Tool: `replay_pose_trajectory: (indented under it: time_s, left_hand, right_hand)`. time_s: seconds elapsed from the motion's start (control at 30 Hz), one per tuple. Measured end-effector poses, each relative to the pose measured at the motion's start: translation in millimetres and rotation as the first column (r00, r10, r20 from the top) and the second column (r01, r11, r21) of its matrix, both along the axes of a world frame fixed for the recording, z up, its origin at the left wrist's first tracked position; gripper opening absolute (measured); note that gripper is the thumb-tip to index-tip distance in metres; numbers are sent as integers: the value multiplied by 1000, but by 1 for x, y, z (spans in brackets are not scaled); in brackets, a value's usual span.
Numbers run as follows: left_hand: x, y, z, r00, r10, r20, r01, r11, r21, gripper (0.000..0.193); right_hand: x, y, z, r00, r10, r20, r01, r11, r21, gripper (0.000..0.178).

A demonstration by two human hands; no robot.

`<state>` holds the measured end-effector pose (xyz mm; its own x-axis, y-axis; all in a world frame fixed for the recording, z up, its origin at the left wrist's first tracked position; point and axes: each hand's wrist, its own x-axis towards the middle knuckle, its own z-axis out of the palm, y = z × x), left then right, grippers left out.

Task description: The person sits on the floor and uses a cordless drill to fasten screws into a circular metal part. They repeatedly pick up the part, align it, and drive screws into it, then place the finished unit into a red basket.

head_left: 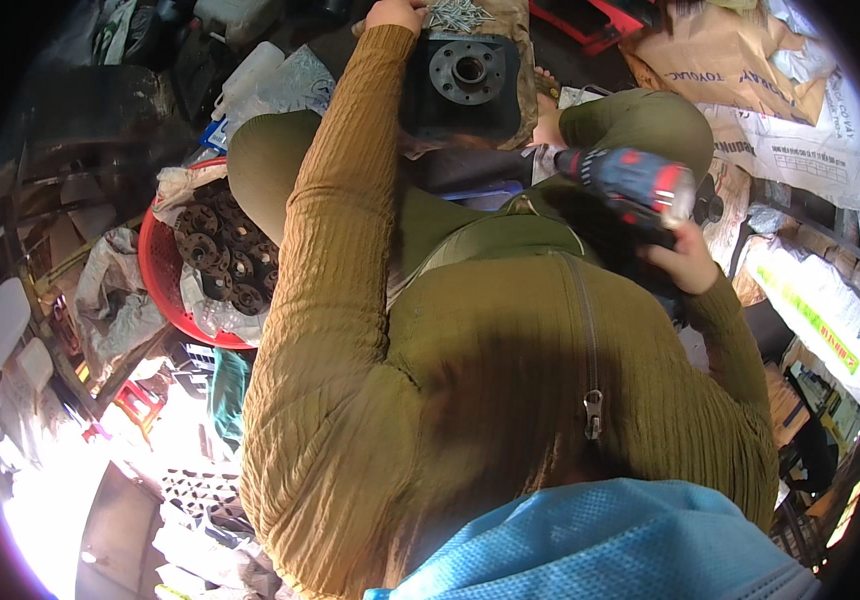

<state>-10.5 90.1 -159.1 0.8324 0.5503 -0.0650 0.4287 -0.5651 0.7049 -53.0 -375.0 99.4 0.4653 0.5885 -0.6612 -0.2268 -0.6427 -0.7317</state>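
My left hand [395,14] is at the top edge of the head view, beside a small pile of silver screws [460,14]. Its fingers look curled, and part of them is cut off, so I cannot make out what they hold. Just below the screws, a round metal flange [444,74] with a ring of holes and a raised hub lies on a dark square plate [450,122]. To the right, above my thigh, my right hand [688,260] grips a blue and black cordless drill [630,178], blurred by motion. The drill points left and stands apart from the flange.
A red plastic basket [153,275] at my left knee holds several dark round flanges [218,245]. Brown paper sacks [725,60] and white printed sacks [815,320] lie on the right. Clear plastic bags [290,85] are beyond my left knee. A red stool [140,405] stands at lower left.
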Motion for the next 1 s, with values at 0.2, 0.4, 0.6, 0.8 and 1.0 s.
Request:
replay_pose_trajectory:
  time_s: [0.2, 0.4, 0.6, 0.8, 1.0]
  left_hand:
    - [-38, -52, 112, 931, -135, 340, 194, 970, -148, 25]
    - [-90, -102, 173, 773, -64, 631, 218, 961, -169, 14]
    - [-96, -98, 182, 699, -152, 699, 296, 951, -89, 10]
    - [-97, -97, 184, 645, -159, 748, 324, 943, -79, 9]
    - [-97, -98, 186, 630, -161, 760, 338, 938, -81, 9]
  right_hand:
    - [12, 21, 61, 984, -78, 157, 23, 946, 324, 63]
    - [21, 69, 72, 975, -76, 209, 16, 961, 275, 48]
    - [27, 87, 83, 966, -7, 259, -32, 988, 149, 20]
    - [26, 98, 90, 964, 24, 266, -61, 990, 129, 19]
    - [29, 100, 98, 959, 65, 277, -87, 994, 68, 19]
